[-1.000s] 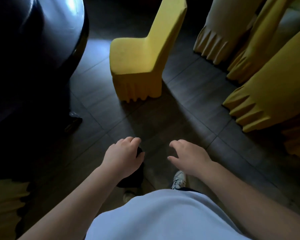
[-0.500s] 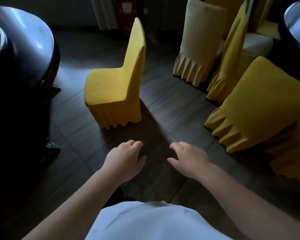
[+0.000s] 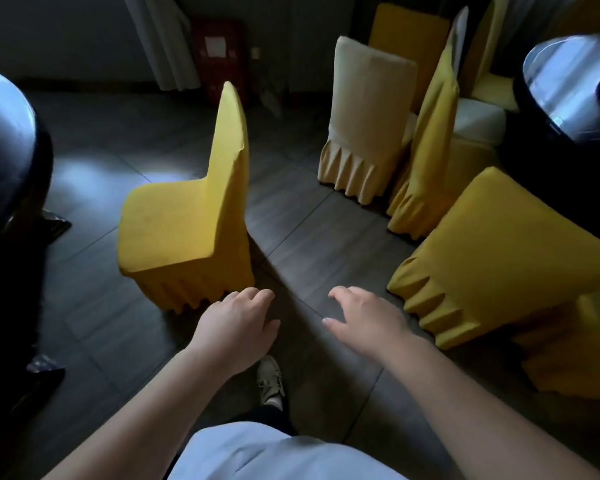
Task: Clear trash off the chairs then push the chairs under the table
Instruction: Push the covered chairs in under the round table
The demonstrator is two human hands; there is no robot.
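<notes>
Both hands, left and right, hung open and empty; pushing the yellow chair by its loose cover risked tipping it.

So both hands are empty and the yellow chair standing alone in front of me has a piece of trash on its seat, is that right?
Not quite. The head view shows the seat of the yellow chair bare, with no trash on it. The rest holds: the left hand and the right hand are both empty, and that chair stands alone in front of you.
</notes>
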